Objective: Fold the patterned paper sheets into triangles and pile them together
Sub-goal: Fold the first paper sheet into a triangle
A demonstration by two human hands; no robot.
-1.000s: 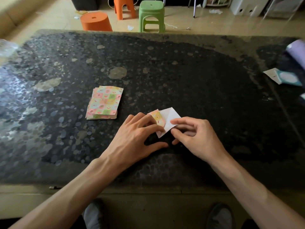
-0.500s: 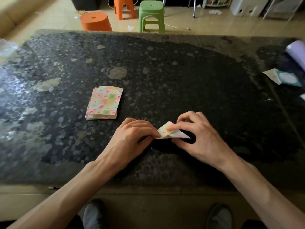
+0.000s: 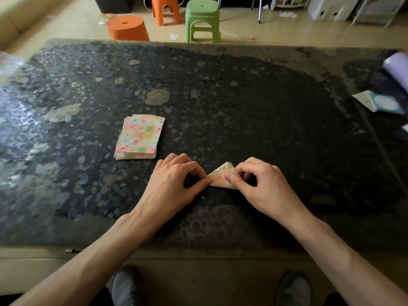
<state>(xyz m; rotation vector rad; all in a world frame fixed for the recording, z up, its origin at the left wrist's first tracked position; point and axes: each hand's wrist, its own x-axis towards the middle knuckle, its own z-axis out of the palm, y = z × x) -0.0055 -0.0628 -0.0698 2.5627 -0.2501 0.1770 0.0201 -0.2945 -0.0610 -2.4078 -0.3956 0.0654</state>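
A small patterned paper sheet [image 3: 221, 176], folded into a triangle with its pastel checked side out, lies on the dark table between my hands. My left hand [image 3: 174, 182] pinches its left corner with curled fingers. My right hand [image 3: 260, 186] holds its right side, thumb pressed on top. A stack of flat patterned sheets [image 3: 140, 136] sits on the table to the left, a little beyond my left hand.
The dark speckled table [image 3: 220, 96] stretches wide around the work. At the right edge lie a teal and white card [image 3: 384, 104] and a lilac roll [image 3: 397, 67]. Orange stools [image 3: 128, 28] and a green stool [image 3: 202, 19] stand on the floor beyond.
The sheet showed its white back and was half open a second ago. Now it is folded over into a patterned triangle, and both hands have closed in on its corners.
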